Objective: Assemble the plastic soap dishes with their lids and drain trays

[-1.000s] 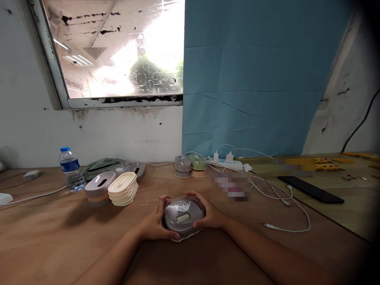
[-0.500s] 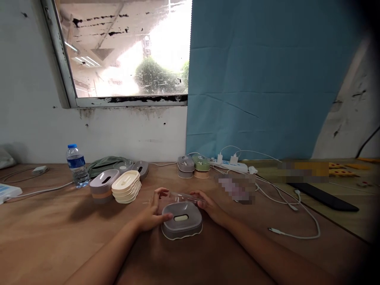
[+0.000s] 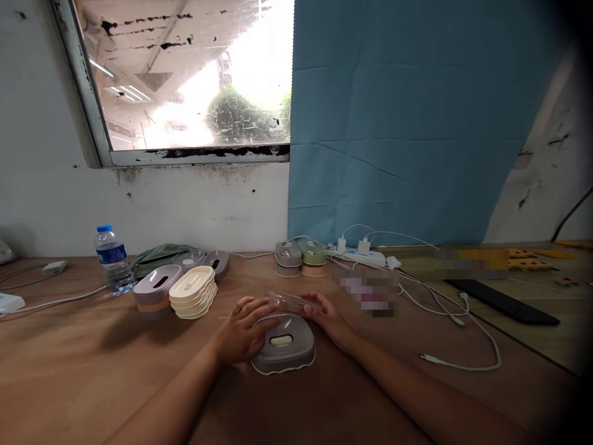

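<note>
A grey oval box with a slot in its top (image 3: 291, 349) rests on the table in front of me, a pale wavy rim around its base. Behind it is a clear plastic piece (image 3: 288, 302), thin and glossy. My right hand (image 3: 330, 320) pinches the right end of that piece. My left hand (image 3: 244, 329) reaches over the box's left rear side, its fingers stretched toward the left end of the plastic and the thumb over the lid. Whether the left fingers touch the plastic is hard to see. Something pale shows through the slot.
To the left stand a stack of cream trays (image 3: 192, 293), a lilac box (image 3: 157, 290) and a water bottle (image 3: 114, 259). Grey (image 3: 288, 256) and green boxes (image 3: 312, 256) sit at the back. A power strip (image 3: 361, 254), a white cable (image 3: 463, 368) and a black slab (image 3: 503, 301) lie right.
My left hand has moved over the box's rear left, its fingers now straighter and further right. The clear plastic piece has shifted slightly right. The view has turned slightly.
</note>
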`<state>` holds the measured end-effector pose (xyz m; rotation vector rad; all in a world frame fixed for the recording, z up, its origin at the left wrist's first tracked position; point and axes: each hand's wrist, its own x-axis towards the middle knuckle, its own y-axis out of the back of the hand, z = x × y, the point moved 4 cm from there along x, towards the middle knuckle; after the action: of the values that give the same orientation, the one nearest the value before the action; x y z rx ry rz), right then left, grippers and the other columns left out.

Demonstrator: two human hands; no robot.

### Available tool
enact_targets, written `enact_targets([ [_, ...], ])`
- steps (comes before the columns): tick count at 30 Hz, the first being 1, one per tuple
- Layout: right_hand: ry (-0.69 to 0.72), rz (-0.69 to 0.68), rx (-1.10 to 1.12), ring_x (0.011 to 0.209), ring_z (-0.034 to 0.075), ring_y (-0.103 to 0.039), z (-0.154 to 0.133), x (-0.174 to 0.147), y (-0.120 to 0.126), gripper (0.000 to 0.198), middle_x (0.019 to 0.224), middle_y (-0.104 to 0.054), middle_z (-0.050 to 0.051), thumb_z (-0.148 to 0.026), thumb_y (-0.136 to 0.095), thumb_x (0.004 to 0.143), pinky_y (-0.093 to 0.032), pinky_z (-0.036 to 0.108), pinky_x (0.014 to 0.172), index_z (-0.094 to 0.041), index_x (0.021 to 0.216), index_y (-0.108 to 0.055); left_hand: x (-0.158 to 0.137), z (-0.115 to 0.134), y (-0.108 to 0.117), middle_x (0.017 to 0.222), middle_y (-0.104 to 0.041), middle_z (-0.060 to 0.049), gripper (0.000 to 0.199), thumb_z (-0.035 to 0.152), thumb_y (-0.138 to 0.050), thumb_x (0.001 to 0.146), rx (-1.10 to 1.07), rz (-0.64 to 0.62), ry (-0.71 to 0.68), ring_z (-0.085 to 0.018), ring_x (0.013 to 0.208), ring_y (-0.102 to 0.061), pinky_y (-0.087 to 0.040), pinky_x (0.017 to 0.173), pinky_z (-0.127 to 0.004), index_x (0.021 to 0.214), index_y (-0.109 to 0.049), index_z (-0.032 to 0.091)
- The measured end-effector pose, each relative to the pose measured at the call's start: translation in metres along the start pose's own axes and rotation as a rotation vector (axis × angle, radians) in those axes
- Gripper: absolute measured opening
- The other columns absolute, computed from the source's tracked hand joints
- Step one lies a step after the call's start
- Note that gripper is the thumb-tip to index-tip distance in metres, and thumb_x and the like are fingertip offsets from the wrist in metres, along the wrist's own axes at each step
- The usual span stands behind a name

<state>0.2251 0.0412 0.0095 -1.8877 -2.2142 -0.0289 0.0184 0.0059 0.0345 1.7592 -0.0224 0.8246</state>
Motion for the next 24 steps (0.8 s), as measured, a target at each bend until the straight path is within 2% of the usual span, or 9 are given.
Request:
enact_targets([
  [2, -0.013, 0.05, 0.038, 0.088, 0.019, -0.057, 0.002, 0.002, 0.003, 0.038, 0.097, -0.059, 0.003, -0.039, -0.071, 0.06, -0.045, 0.032, 0.077, -0.02, 0.088, -0.053, -0.003, -0.012, -0.004, 0.129, -0.044, -0.002, 0.041, 0.014, -0.037, 0.081, 0.014, -0.009, 0.083, -0.02, 0.124, -0.032, -0.019, 0.103, -0.039, 0.119, -0.047, 0.026],
  [5, -0.031, 0.081, 0.068, 0.082, 0.019, -0.06, 0.005, 0.007, 0.006, 0.034, 0.093, -0.06, 0.004, -0.047, -0.063, 0.066, -0.047, 0.029, 0.067, -0.02, 0.083, -0.051, -0.005, -0.028, -0.012, 0.128, -0.047, 0.0, 0.04, 0.013, -0.034, 0.085, 0.003, -0.071, 0.202, -0.019, 0.124, -0.033, -0.019, 0.103, -0.04, 0.117, -0.049, 0.031],
  [9, -0.065, 0.129, 0.067, 0.061, 0.017, -0.062, 0.01, 0.014, 0.008, 0.039, 0.083, -0.063, 0.005, -0.056, -0.054, 0.068, -0.043, 0.024, 0.046, -0.018, 0.077, -0.052, 0.004, -0.036, -0.032, 0.131, -0.041, 0.006, 0.046, 0.016, -0.028, 0.089, -0.069, -0.226, 0.198, -0.019, 0.127, -0.026, -0.017, 0.103, -0.044, 0.125, -0.031, 0.043],
  [12, -0.099, 0.187, 0.033, 0.043, 0.013, -0.056, 0.014, 0.02, 0.01, 0.042, 0.07, -0.065, 0.005, -0.058, -0.05, 0.07, -0.033, 0.02, 0.033, -0.017, 0.07, -0.052, 0.02, -0.041, -0.045, 0.135, -0.034, 0.007, 0.046, 0.019, -0.022, 0.091, -0.073, -0.255, 0.232, -0.021, 0.129, -0.021, -0.017, 0.101, -0.048, 0.128, -0.022, 0.046],
  [15, -0.127, 0.233, 0.008, 0.032, 0.011, -0.049, 0.019, 0.025, 0.013, 0.045, 0.061, -0.065, 0.005, -0.061, -0.042, 0.073, -0.025, 0.019, 0.027, -0.018, 0.065, -0.049, 0.034, -0.046, -0.053, 0.135, -0.035, 0.004, 0.041, 0.021, -0.025, 0.09, -0.004, -0.238, 0.258, -0.022, 0.128, -0.024, -0.018, 0.1, -0.045, 0.125, -0.034, 0.041],
  [19, -0.163, 0.239, 0.005, 0.025, 0.009, -0.042, 0.023, 0.03, 0.016, 0.044, 0.053, -0.064, 0.004, -0.059, -0.038, 0.076, -0.02, 0.018, 0.026, -0.018, 0.062, -0.047, 0.04, -0.051, -0.053, 0.122, -0.051, -0.004, 0.033, 0.018, -0.034, 0.086, 0.111, -0.179, 0.286, -0.023, 0.121, -0.035, -0.021, 0.098, -0.041, 0.111, -0.052, 0.03],
  [24, -0.193, 0.167, 0.057, 0.034, 0.009, -0.05, 0.022, 0.028, 0.018, 0.031, 0.053, -0.063, 0.003, -0.046, -0.043, 0.078, -0.029, 0.017, 0.032, -0.018, 0.065, -0.047, 0.032, -0.055, -0.039, 0.103, -0.058, -0.007, 0.028, 0.019, -0.036, 0.085, 0.176, -0.143, 0.313, -0.021, 0.107, -0.045, -0.024, 0.097, -0.038, 0.102, -0.056, 0.027],
])
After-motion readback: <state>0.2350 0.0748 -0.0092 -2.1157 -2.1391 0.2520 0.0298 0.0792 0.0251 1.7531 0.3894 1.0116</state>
